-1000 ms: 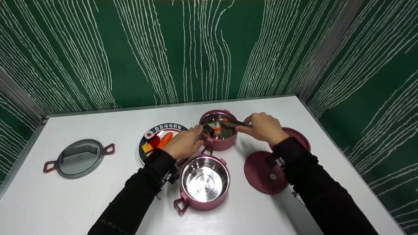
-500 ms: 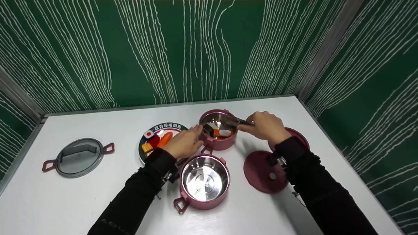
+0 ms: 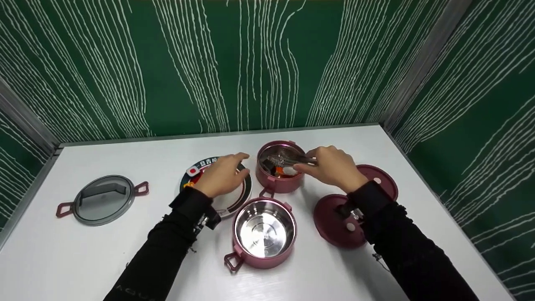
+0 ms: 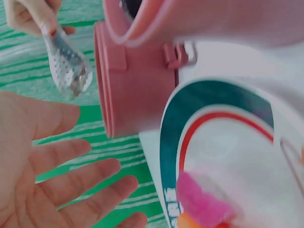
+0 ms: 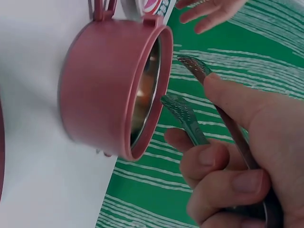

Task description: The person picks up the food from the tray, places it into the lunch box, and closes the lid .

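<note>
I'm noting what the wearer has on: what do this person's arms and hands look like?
The left sleeve and right sleeve are long and black, faint lettering marking the left one. A dark left wrist device and a similar right wrist device carry shiny parts. The left hand and right hand wear no gloves.

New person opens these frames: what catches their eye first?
Probably the right hand gripping metal tongs above the far pink pot. Next, the shiny-lined near pink pot in front, and the left hand over the plate left of the far pot. Behind it all, a green wall with white lines.
</note>
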`<state>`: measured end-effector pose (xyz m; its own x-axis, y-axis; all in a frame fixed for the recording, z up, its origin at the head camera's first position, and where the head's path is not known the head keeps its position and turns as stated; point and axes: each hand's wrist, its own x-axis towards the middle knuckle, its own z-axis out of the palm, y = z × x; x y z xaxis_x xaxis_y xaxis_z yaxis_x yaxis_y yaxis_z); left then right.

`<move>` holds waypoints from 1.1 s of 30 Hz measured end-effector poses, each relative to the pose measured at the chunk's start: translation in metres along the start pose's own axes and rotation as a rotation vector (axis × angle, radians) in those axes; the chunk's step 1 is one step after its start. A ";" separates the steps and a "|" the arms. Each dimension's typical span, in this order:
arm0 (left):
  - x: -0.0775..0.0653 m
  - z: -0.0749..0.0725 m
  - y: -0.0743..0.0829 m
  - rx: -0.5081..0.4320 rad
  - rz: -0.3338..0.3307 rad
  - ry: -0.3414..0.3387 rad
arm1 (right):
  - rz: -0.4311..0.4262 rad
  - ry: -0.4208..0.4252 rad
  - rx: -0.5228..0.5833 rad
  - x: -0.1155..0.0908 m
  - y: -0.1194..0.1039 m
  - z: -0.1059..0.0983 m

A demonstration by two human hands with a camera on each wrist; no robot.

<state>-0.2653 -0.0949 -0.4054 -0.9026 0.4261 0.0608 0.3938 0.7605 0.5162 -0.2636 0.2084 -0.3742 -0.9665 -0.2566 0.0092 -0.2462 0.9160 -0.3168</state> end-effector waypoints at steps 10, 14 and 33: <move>-0.022 -0.021 -0.033 -0.065 -0.139 0.203 | -0.109 0.012 -0.029 0.006 -0.034 0.015; -0.035 -0.025 -0.047 -0.080 -0.189 0.240 | -0.164 0.020 -0.061 0.011 -0.049 0.024; -0.085 -0.021 -0.094 -0.078 -0.371 0.327 | -0.277 -0.047 -0.282 0.039 -0.095 0.056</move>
<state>-0.2294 -0.2132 -0.4409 -0.9915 -0.0515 0.1194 0.0331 0.7877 0.6152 -0.2737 0.0937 -0.3971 -0.8577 -0.5140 0.0118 -0.5141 0.8570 -0.0354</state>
